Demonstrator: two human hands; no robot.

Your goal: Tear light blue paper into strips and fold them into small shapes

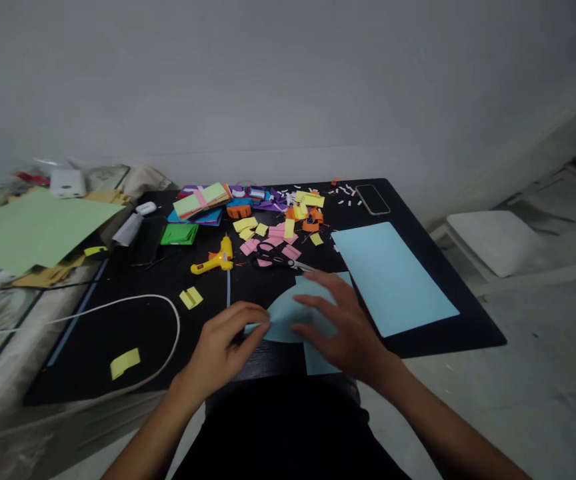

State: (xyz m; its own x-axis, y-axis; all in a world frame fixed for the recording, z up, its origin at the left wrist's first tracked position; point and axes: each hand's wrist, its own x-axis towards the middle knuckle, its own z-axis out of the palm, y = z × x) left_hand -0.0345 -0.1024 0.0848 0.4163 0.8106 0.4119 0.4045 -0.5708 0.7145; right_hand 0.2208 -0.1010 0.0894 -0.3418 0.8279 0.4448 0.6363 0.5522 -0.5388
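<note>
A curved sheet of light blue paper (284, 315) lies in front of me at the near side of the black table. My left hand (231, 337) pinches its left end between thumb and fingers. Over its right part hovers my right hand (335, 320), fingers spread and partly bent; whether the fingertips touch the paper I cannot tell. Beneath the curved sheet, another light blue piece of paper (321, 360) shows. Just beyond my hands lie black-handled scissors (281, 259), blades pointing right. A yellow glue gun (218, 257) rests to their left.
A large light blue sheet (393, 277) lies to the right, with a phone (373, 199) behind it. Paper scraps in several colours (288, 230) cover the back middle. A white cable (175, 320) loops at left, near a large green sheet (43, 227). A white stool (491, 240) stands right.
</note>
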